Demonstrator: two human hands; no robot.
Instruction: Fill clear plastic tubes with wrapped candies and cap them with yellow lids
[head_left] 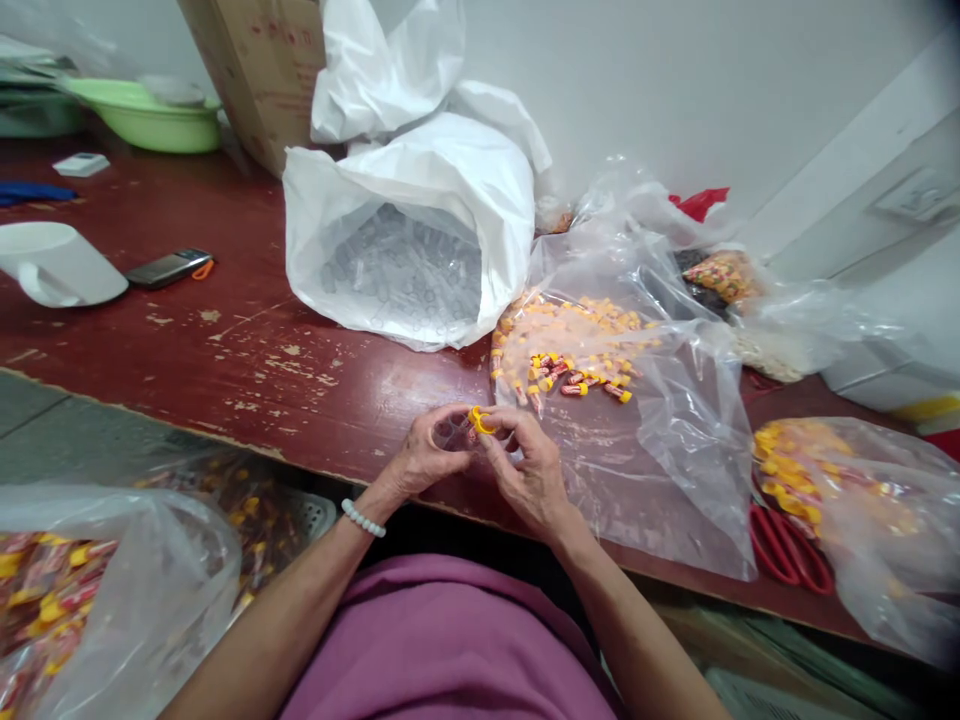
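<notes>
Hands close together at the desk's [247, 350] near edge: left hand [429, 455] grips a clear plastic piece [450, 433]; right hand [525, 465] pinches a yellow ring-shaped piece [480, 420] against it. White sack [502, 200] stands open beyond.

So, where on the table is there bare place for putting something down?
The widest bare patch of the table lies before the dark device and white sack, left of the left hand. Another lies between device, sack and green basin. Right of the sack is crowded: clear plastic, yellow-capped pieces, red scissors handles.
</notes>
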